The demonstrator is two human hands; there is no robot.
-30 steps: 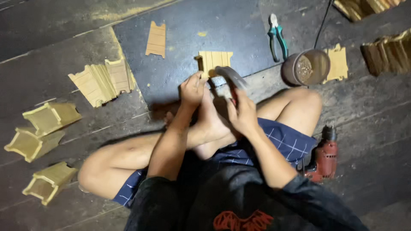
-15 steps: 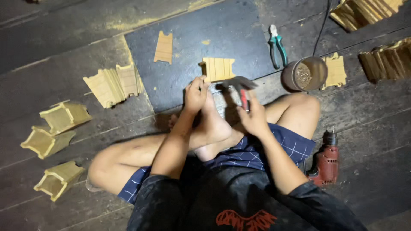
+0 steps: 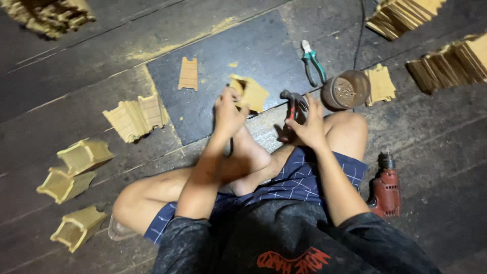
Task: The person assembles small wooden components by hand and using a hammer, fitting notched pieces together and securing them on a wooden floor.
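Head view: left hand closed on tilted wooden piece over dark mat; right hand clamped on hammer. Tin of nails seen just beside, pliers near.

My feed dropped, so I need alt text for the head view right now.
Seated cross-legged on a dark plank floor, a person lifts a small wooden panel assembly in the left hand and holds a hammer in the right hand. Nearby lie green-handled pliers, a tin of nails and a red drill.

No packages, labels, signs or screens show anywhere on this dark wooden floor.
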